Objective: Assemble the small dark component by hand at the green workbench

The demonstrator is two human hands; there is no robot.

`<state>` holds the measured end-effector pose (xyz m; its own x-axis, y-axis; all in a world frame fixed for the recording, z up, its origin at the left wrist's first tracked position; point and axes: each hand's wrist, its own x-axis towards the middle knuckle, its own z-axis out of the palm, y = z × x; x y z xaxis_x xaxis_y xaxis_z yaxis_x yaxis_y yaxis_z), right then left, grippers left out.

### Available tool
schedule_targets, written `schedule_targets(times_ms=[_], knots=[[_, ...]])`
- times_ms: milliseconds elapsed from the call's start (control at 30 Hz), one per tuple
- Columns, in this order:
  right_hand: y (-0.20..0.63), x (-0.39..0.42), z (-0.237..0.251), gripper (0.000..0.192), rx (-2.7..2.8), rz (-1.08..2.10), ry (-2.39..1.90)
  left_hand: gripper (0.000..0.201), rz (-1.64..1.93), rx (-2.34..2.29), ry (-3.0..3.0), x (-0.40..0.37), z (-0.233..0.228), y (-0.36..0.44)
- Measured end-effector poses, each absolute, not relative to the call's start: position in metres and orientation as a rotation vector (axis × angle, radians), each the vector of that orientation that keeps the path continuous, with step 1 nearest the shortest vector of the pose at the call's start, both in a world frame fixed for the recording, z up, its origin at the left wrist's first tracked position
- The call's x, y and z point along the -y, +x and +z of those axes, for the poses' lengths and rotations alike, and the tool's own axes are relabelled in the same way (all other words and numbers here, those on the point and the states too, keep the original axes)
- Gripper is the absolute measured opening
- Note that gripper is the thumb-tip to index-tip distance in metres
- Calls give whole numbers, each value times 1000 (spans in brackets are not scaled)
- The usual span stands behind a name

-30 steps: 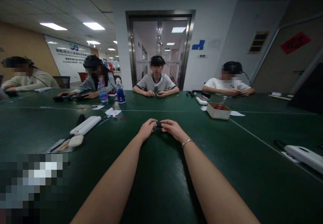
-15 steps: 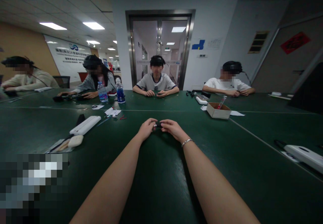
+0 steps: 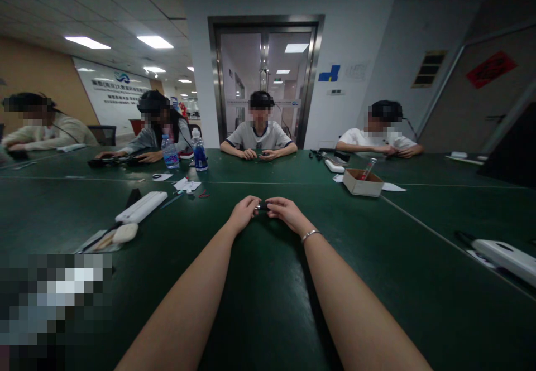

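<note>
My left hand (image 3: 244, 214) and my right hand (image 3: 287, 212) meet over the green table (image 3: 268, 282), fingers pinched from both sides on one small item. It is a small dark object with a shiny metallic end (image 3: 262, 206); its kind is too small to make out. The metallic end lies at my left fingertips, while my right fingers grip the black part. Fingers cover both of its ends. A silver bracelet (image 3: 310, 236) circles my right wrist.
Left of my arms lie a white elongated device (image 3: 142, 207) and a rounded cream item (image 3: 125, 233). Farther off stand two bottles (image 3: 200, 156), paper scraps (image 3: 187, 185) and an open box (image 3: 362, 186). A white device (image 3: 506, 256) lies far right. Several people sit across the table.
Both my hands stay in nearly the same place, still holding the small dark object. The view has barely shifted.
</note>
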<state>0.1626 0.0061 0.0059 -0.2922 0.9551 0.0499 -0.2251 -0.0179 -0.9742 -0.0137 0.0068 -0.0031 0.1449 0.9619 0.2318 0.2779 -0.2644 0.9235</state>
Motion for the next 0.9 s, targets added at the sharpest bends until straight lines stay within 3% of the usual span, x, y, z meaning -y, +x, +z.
schedule_targets(times_ms=[900], knots=[[162, -5, 7, 18, 1243, 1515, -877, 28, 1124, -1214, 1702, -1, 3, -12]])
